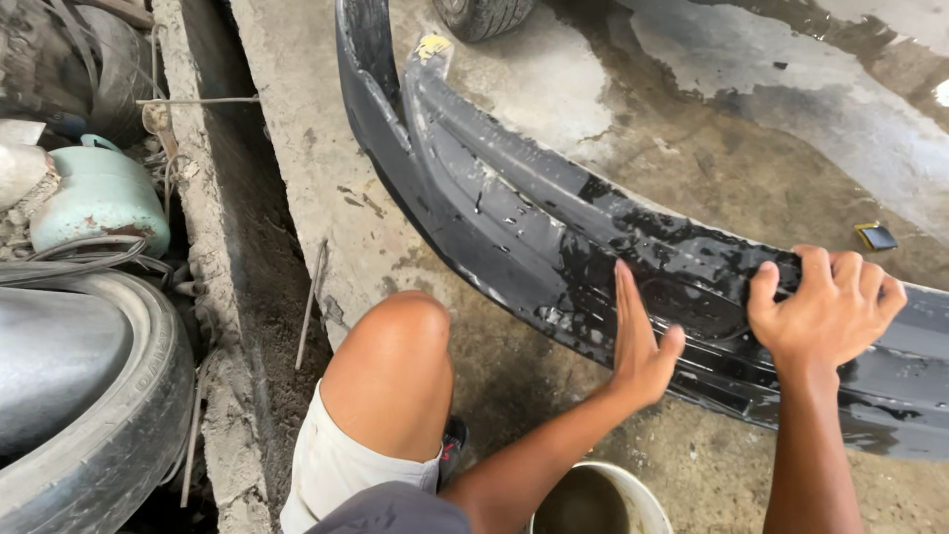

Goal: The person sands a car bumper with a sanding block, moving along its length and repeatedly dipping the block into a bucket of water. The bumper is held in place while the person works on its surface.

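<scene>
2 bare hands are on 1 long black car bumper (514, 218), which lies wet on the concrete floor (712, 148), its long axis running from the upper left down to the lower right edge of the view. The left hand (641, 341) is pressed flat against the bumper's face, fingers straight and together, thumb spread out toward the right; it grips nothing. The right hand (825, 307) sits just beside it, further along toward the bumper's lower right end, with its fingers curled over the upper edge of the panel and thumb up on the near side, so it has hold of that edge. Both hands touch the bumper, which lies directly ahead of the fingers and stretches far out to the left of them. Below the arms stands 1 pale bucket (598, 499), near the person's bent knee (395, 346). At the far left lie 1 worn tyre (109, 415) and 1 pale green gas cylinder (99, 198), well apart from the hands, and 1 more tyre (484, 15) shows at the top edge.
</scene>
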